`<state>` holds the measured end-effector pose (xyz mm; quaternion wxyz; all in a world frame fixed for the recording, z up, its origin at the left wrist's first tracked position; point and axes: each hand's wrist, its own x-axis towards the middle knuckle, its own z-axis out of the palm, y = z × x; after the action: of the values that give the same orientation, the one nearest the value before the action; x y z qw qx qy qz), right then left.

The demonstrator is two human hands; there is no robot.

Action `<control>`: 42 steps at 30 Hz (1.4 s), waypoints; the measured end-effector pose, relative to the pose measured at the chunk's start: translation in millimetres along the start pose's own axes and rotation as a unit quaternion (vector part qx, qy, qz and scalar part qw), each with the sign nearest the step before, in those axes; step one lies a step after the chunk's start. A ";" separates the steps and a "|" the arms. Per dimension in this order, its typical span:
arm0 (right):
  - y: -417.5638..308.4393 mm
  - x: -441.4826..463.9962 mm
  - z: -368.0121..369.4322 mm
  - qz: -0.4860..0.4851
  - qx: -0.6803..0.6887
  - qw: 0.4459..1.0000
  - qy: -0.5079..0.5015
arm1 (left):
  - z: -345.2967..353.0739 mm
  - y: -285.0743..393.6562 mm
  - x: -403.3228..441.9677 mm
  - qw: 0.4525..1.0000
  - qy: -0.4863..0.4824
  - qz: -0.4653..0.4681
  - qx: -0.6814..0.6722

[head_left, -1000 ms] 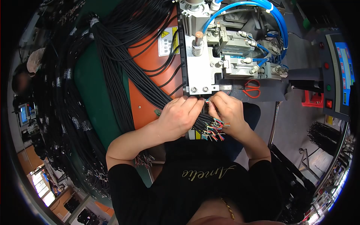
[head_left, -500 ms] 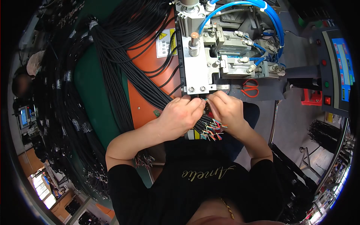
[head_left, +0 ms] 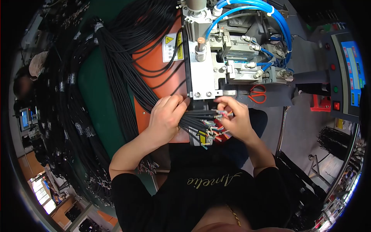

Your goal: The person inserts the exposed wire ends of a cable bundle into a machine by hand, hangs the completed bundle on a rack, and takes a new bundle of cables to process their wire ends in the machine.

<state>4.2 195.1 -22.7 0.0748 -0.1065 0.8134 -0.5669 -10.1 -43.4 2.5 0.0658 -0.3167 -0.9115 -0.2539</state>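
My left hand (head_left: 165, 116) is wrapped round a bundle of black cables (head_left: 196, 119), just left of the machine's front edge. The cable ends point right and fan out into stripped, coloured wires (head_left: 212, 130). My right hand (head_left: 236, 118) is beside these wire ends, its thumb and index finger bent towards each other; whether a wire is between them is hard to make out. Above both hands is the metal press machine (head_left: 203, 77), with a bright plate and cylinders. From the bundle the cables run up and left over the orange surface (head_left: 145, 101).
Red-handled scissors (head_left: 257, 94) lie right of the machine. A control panel (head_left: 349, 73) stands at the far right. Blue air hoses (head_left: 284, 27) arch over the machine. More black cables (head_left: 79, 127) hang at the left. Another person (head_left: 25, 83) is at the far left.
My left hand has moved left, away from the machine's front, with the cables. My hands are further apart, and the wire ends have spread between them.
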 end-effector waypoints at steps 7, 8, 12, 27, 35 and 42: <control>-1.6 -8.2 8.3 0.013 0.190 0.981 -0.035 | -2.3 11.4 9.3 0.988 -0.011 0.068 -0.140; -9.7 -7.8 8.3 0.002 0.206 0.978 -0.026 | -1.1 9.3 9.1 0.988 -0.009 0.069 -0.139; -3.9 -3.0 12.5 -0.087 0.169 0.981 -0.022 | 7.9 6.3 9.0 0.989 -0.031 0.027 -0.139; 14.0 -1.9 12.3 0.083 0.576 0.811 -0.062 | 8.8 -3.6 12.3 0.969 -0.013 0.039 -0.243; 8.7 -1.9 21.6 -0.058 0.285 0.957 0.013 | 3.0 16.5 17.7 0.981 -0.091 0.036 -0.167; -3.6 -4.9 38.4 -0.233 -0.082 0.954 0.172 | 11.5 18.4 16.6 0.983 -0.015 0.012 -0.182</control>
<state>18.5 160.4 -32.6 -0.2087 -0.1996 0.8104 -0.5098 -11.5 -16.2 5.0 -0.0036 -0.3378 -0.8473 -0.4098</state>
